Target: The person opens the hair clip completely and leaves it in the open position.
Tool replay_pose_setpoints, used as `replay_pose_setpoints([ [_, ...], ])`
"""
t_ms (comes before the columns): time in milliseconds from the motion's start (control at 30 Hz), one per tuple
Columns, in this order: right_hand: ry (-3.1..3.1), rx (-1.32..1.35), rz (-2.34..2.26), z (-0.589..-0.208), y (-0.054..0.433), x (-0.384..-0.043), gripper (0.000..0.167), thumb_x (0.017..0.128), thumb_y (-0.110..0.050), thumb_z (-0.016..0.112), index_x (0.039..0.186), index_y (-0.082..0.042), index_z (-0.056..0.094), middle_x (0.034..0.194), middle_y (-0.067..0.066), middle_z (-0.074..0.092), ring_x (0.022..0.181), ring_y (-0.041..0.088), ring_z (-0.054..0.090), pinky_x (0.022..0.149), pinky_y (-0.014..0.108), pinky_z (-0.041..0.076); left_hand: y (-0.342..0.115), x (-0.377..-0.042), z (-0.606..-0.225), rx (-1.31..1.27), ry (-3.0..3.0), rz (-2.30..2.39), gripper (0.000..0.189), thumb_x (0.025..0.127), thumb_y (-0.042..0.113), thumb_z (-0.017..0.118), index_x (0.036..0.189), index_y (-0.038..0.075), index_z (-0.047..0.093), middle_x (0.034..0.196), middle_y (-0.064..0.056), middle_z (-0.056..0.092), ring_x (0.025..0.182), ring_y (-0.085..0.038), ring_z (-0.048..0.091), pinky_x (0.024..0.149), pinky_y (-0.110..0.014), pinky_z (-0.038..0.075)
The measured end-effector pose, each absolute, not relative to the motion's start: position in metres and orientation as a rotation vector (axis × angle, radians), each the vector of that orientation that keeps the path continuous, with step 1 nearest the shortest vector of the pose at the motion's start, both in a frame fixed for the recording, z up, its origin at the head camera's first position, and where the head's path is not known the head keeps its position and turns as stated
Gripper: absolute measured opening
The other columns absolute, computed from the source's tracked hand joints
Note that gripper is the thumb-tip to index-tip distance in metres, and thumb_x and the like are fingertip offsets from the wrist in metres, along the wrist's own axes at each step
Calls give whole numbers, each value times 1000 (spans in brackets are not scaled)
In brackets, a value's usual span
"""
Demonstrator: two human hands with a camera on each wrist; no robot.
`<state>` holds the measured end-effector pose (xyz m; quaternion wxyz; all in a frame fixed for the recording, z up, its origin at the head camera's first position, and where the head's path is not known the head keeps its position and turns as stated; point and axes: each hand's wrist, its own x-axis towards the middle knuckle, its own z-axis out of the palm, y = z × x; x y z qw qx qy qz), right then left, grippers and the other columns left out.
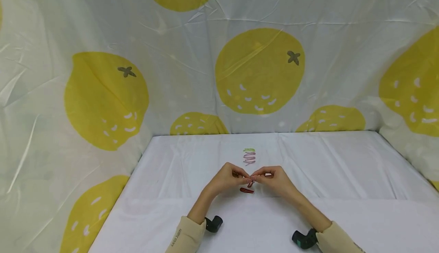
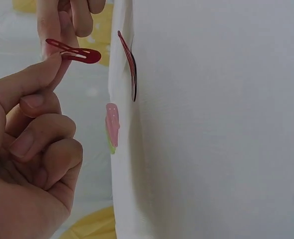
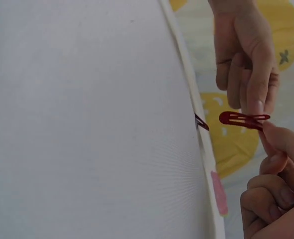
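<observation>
A dark red snap hair clip point(image 2: 84, 56) is pinched between both hands, raised over the white table. My left hand point(image 1: 228, 178) grips its narrow end between thumb and forefinger, the other fingers curled in. From the other side, my right hand point(image 1: 277, 180) pinches the same end with thumb and index fingertips. In the right wrist view, the clip's point(image 3: 234, 118) rounded end points away from the fingers, and its strips spread apart at the pinched end. Just below the hands, a second dark red hair clip point(image 1: 247, 190) lies on the table.
Beyond the hands, several pink hair clips point(image 1: 249, 157) lie in a column, with a green hair clip point(image 1: 249, 150) at its far end. The white-covered table point(image 1: 329, 169) ends at a hanging curtain point(image 1: 185, 74) printed with yellow lemons.
</observation>
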<state>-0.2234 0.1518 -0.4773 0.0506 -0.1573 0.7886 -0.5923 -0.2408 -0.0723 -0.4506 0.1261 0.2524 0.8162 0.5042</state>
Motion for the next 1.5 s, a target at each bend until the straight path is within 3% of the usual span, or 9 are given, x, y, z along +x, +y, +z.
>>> replay_pose_setpoints([
  [133,2443,-445,-1764,-479,152,-222,20,96,-23,74,105,-7,81,105,8,80,95,5,70,85,19,51,-71,-241,-452,633,2422,1524,9,90,13,80,91,5,83,90,-13,80,68,-2,58,62,-18,44],
  [233,2421,-454,-1746,-480,151,-222,21,97,-22,73,109,-6,80,109,11,79,93,0,65,82,18,50,-71,-241,-453,533,2414,1612,12,90,16,81,94,5,84,93,-11,80,72,-3,61,65,-19,46],
  [533,2336,-552,-1749,-482,147,-220,17,96,-14,72,103,0,78,105,17,78,92,2,67,80,17,49,-71,-245,-460,416,2360,1720,15,89,17,82,96,4,83,93,-10,80,78,-5,62,70,-22,45],
  [733,2300,-591,-1724,-481,148,-221,15,95,-9,73,100,3,76,99,20,76,73,6,66,66,17,45,-74,-246,-460,391,2363,1721,15,87,19,83,95,6,83,88,-3,79,76,-5,62,70,-22,45],
  [900,2396,-442,-1680,-478,151,-222,17,92,-20,78,98,-5,78,88,5,70,58,5,50,57,19,36,-80,-247,-457,378,2362,1708,18,86,18,84,95,3,81,84,-1,78,72,-6,59,68,-24,44],
  [1233,2308,-519,-1692,-481,159,-230,17,93,-19,77,101,-5,78,83,-7,65,59,3,44,57,20,33,-93,-248,-453,556,2337,1573,13,88,14,81,93,2,82,90,-8,79,76,-6,65,73,-22,51],
  [1500,2307,-562,-1724,-491,167,-234,17,94,-19,76,102,-4,79,91,-2,73,71,3,48,63,19,38,-99,-250,-454,623,2257,1612,12,90,11,80,96,1,82,97,-15,79,83,-7,67,79,-22,54],
])
